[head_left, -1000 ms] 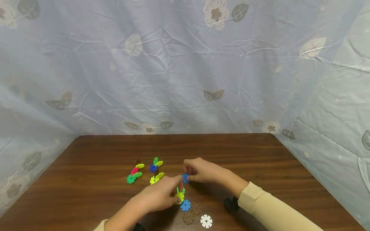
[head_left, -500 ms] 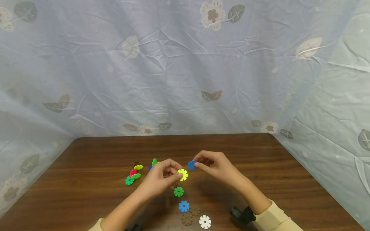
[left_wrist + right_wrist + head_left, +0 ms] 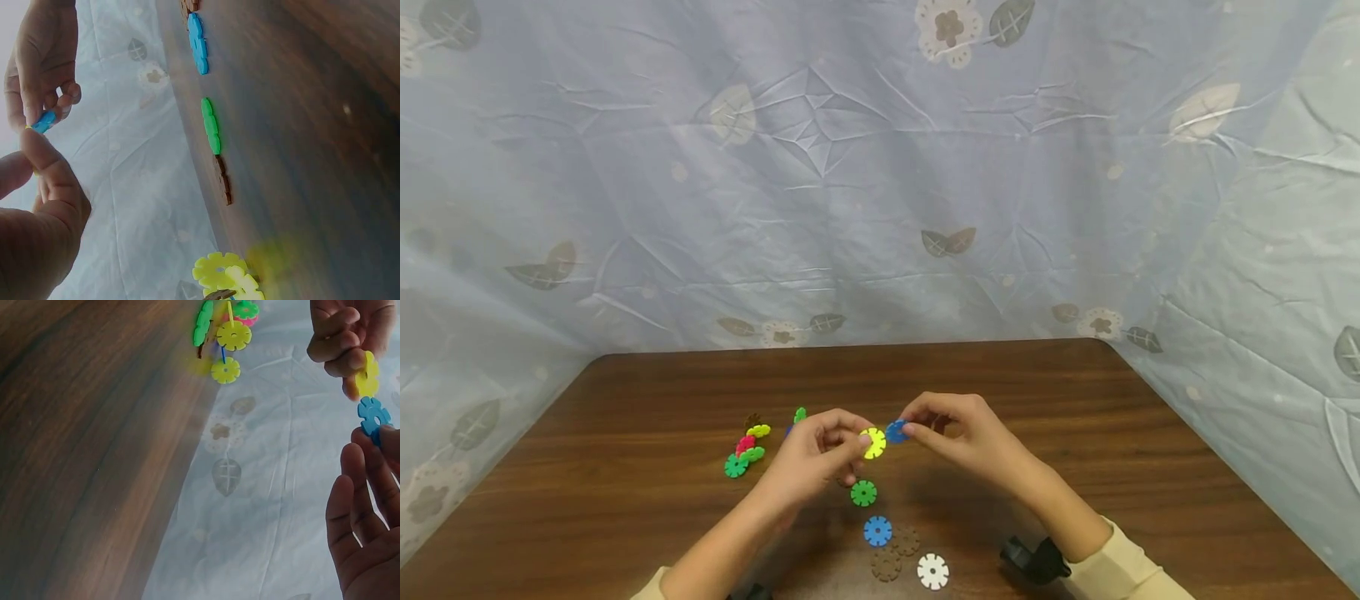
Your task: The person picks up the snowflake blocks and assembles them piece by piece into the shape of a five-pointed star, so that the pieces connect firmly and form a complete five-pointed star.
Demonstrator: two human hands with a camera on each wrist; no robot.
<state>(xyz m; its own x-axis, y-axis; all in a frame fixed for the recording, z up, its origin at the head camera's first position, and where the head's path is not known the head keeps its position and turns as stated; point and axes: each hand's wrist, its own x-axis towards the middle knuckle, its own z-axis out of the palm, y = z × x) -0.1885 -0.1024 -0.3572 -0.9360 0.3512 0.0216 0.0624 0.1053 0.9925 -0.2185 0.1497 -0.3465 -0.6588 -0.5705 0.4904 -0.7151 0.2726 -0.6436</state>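
Observation:
My left hand pinches a yellow notched disc between thumb and fingers, above the table. Just right of it, my right hand pinches a blue notched disc. The two discs are held edge to edge; in the right wrist view the yellow disc stands just above the blue disc, close to or touching its rim. I cannot tell whether their notches are engaged. Below the hands a green disc and another blue disc lie flat on the table.
Two brown discs and a white disc lie near the front edge. Joined discs in green, red, yellow and brown stand at left. Another joined group is partly behind my left hand. Patterned cloth hangs behind the wooden table.
Both hands have risen from the table, the left lifting a yellow disc off the green one and the right lifting a blue disc. Over the last half second the discs have come closer together.

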